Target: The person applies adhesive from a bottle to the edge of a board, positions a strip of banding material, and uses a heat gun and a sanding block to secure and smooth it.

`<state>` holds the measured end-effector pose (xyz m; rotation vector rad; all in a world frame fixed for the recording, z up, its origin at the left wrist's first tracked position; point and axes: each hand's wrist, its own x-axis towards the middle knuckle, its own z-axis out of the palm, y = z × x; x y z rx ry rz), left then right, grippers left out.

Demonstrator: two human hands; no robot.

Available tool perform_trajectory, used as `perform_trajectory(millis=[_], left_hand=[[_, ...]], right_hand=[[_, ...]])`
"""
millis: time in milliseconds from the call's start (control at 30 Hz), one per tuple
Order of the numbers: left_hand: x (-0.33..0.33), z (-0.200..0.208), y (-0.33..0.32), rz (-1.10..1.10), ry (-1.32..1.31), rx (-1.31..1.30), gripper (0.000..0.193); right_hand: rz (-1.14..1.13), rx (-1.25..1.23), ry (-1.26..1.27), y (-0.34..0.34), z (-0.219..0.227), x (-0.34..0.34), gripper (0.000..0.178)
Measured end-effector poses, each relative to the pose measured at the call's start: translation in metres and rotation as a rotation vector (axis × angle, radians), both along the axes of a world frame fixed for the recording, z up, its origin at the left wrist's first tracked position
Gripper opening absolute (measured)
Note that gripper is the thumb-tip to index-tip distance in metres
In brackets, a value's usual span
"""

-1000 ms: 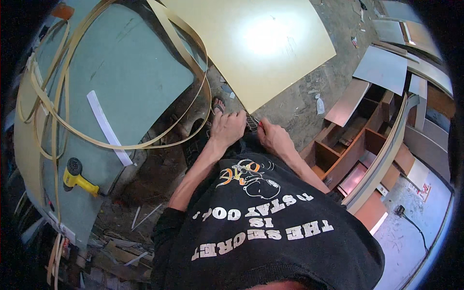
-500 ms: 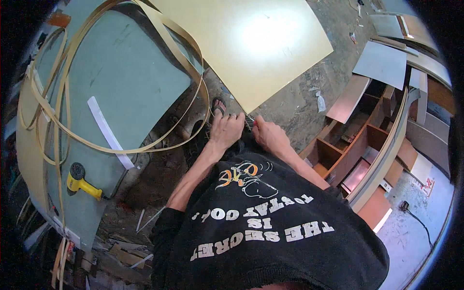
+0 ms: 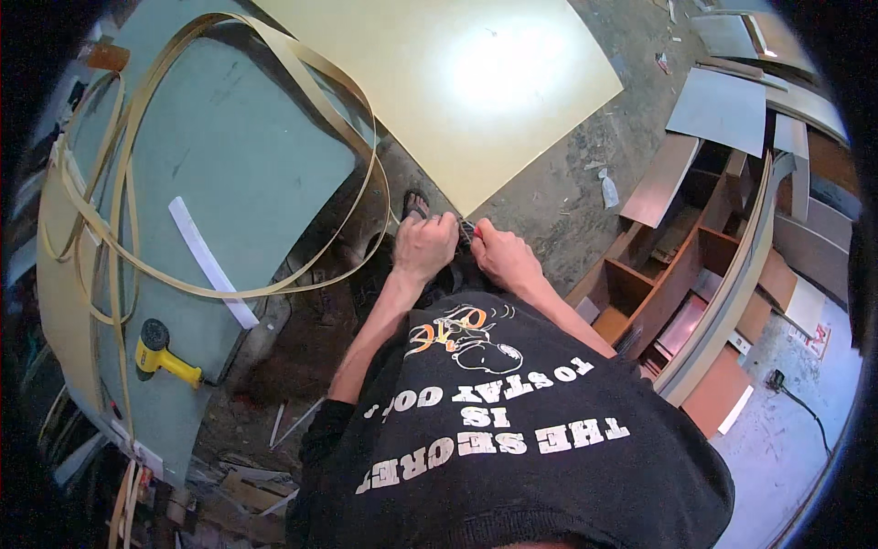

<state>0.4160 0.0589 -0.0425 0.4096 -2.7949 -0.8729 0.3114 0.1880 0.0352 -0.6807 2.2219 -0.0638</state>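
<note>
Both of my hands are at the near corner of a large cream-coloured panel (image 3: 439,110). My left hand (image 3: 427,247) has its fingers curled closed, and what they hold, if anything, is hidden. Right beside it, my right hand (image 3: 506,259) is closed round a small tool with a red part (image 3: 477,232) showing at the fingers. The tool's kind is too small to make out. A long cream edging strip (image 3: 219,293) lies in big loose loops on the left, its curve passing close to my left hand.
A grey-green board (image 3: 247,137) on the left carries a yellow heat gun (image 3: 169,360) and a white strip (image 3: 210,261). To the right stands a brown wooden cabinet frame (image 3: 681,261) with loose boards (image 3: 718,110) on it. Offcuts and scraps litter the floor (image 3: 261,489).
The view has shifted slightly. My two hands have stayed close together at the panel's corner, with the left fingers curled in a little more.
</note>
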Motion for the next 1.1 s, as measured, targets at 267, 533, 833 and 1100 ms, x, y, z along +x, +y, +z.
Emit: perform_trajectory(millis=[267,533,833,1100], left_hand=[[0.002,-0.003,-0.003,-0.003,0.031,0.012,0.021],[0.007,0.002,-0.009,0.062,0.041,-0.012,0.021],[0.007,0.001,-0.017,0.024,0.023,-0.03,0.018],[0.007,-0.007,-0.017,-0.032,0.045,-0.035,0.015]], right_hand=[[0.055,0.004,0.033,0.015,0.006,0.004,0.025],[0.037,-0.011,0.012,-0.016,0.02,-0.006,0.025],[0.149,0.051,0.059,-0.028,0.016,-0.008,0.027],[0.098,0.004,0.072,-0.026,0.011,0.005,0.026]])
